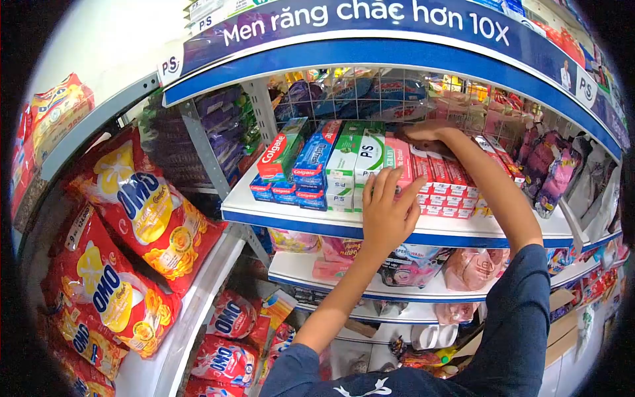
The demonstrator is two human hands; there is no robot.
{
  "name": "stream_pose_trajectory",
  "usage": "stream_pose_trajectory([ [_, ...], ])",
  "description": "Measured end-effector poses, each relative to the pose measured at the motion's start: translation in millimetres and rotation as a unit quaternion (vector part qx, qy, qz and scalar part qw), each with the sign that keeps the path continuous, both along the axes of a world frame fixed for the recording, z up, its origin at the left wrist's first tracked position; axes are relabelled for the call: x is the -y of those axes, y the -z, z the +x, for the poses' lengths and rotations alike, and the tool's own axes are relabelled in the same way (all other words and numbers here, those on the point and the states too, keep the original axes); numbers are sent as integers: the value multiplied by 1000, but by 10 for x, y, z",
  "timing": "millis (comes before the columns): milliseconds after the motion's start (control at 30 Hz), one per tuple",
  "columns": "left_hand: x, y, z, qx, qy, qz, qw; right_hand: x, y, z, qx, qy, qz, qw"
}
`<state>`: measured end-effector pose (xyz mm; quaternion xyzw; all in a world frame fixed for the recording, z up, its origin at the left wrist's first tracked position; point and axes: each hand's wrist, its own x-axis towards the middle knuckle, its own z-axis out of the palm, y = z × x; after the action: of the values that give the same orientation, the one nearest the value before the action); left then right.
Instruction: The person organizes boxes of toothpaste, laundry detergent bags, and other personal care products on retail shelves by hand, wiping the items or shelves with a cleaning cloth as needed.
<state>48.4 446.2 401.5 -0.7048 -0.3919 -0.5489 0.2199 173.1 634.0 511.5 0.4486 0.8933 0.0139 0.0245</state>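
Note:
My left hand (390, 208) has its fingers apart against the front ends of the toothpaste boxes, where the green-and-white P/S boxes (369, 151) meet a pink box (397, 153). Behind the rows, my right hand (428, 130) reaches over to the back of the pink box; its fingertips are too hidden to show a grip. Small red toothpaste boxes (450, 173) are stacked in several columns beneath my right forearm. To the left stand blue Colgate boxes (316, 159) and a red-and-green Colgate box (278, 157) on top of other boxes.
The white shelf (291, 214) has a blue front edge, and a P/S sign board (370, 20) hangs above. Large red OMO bags (142, 205) lean at the left. Purple and pink pouches (552, 165) hang at the right. Lower shelves (311, 272) hold more packs.

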Motion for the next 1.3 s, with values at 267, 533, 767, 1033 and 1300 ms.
stream_pose_trajectory([
  [267, -26, 23, -4, -4, -14, 2, 1000, 448, -168, -124, -4, 167, -104, 980],
  [533, -54, 63, 22, 72, 15, -6, 997, 978, 41, 68, -129, -8, 90, 988],
  [767, -26, 66, -9, 39, 4, -19, 999, 1791, 35, 335, -142, -64, 111, 982],
  [1033, -32, 68, -16, 40, 11, -10, 999, 1293, 25, 229, -161, -101, 69, 979],
  [1300, -23, 79, -25, 56, 23, -15, 998, 762, -52, 137, -99, -99, -79, 987],
])
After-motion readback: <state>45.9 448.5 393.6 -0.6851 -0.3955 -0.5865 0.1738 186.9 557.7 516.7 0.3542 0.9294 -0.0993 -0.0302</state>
